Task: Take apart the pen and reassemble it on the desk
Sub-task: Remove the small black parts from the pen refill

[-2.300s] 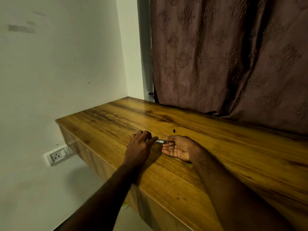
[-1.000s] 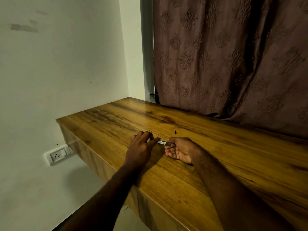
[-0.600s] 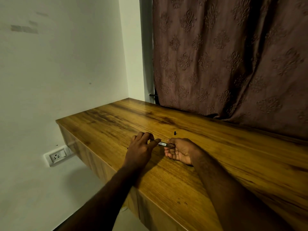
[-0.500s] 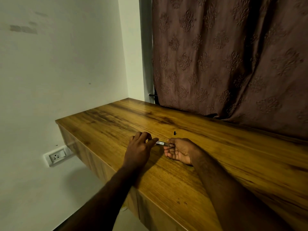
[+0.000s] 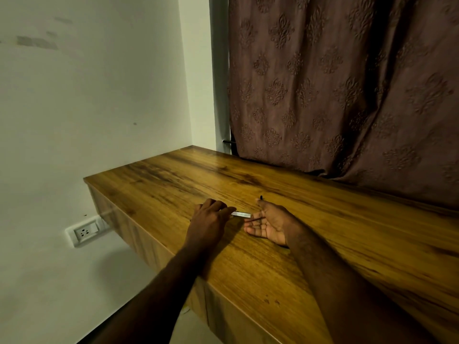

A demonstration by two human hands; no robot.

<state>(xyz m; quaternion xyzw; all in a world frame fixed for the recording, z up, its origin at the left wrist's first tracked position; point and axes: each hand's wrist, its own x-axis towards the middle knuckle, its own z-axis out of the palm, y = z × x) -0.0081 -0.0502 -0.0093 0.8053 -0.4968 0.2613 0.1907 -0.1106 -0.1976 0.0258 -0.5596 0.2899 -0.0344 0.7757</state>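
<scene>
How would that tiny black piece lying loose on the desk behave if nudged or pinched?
The black piece looks tiny, so probably very light and easily flicked away. It seems short and rounded, so it may roll on the smooth desk. Its size likely makes it fiddly to pinch.

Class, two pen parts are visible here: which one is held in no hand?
The small black piece, lying loose on the desk just beyond the open right hand. The silvery barrel, by contrast, is gripped by the left hand.
</scene>
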